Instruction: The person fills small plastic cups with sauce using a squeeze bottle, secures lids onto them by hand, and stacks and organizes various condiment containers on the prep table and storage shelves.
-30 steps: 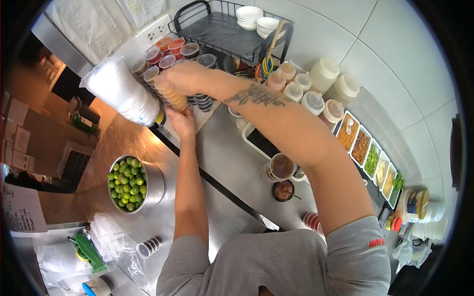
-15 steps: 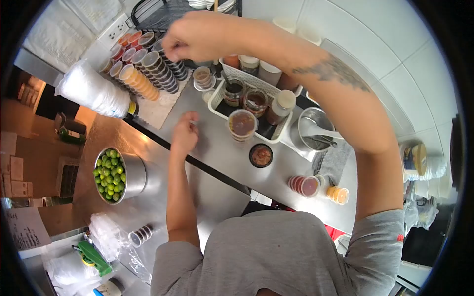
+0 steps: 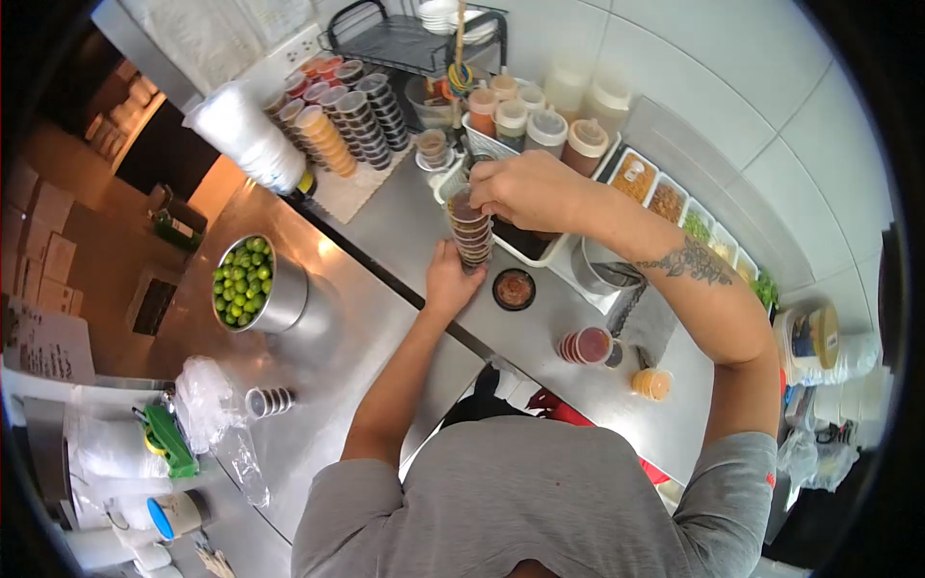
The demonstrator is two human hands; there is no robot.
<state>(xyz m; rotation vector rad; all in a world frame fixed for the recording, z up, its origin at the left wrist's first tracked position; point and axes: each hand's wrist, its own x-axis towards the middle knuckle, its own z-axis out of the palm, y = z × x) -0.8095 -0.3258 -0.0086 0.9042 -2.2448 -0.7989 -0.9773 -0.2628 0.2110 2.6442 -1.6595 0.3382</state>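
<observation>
A tall stack of small clear sauce cups (image 3: 471,236), filled with brown sauce, stands on the steel counter. My left hand (image 3: 455,282) is closed around the lower part of this stack. My right hand (image 3: 520,195) reaches across from the right, its fingers pinched at the rim of the top cup. Just right of the stack sits a black-rimmed round tub (image 3: 514,289) holding a reddish-brown paste. Behind my right hand, the white basket (image 3: 540,258) is largely covered, and the jars in it are mostly hidden.
Stacked sauce cups (image 3: 328,141) stand back left beside wrapped white cups (image 3: 245,140). A steel pot of green limes (image 3: 284,289) is at left. Squeeze bottles (image 3: 546,132) and topping trays (image 3: 665,199) line the wall. Red-sauce cups (image 3: 585,345) and orange-sauce cups (image 3: 652,384) stand right.
My right hand has come from the stacked cups at back left to the top of the brown-sauce stack. My left hand has moved right and closed around its base. The view has shifted.
</observation>
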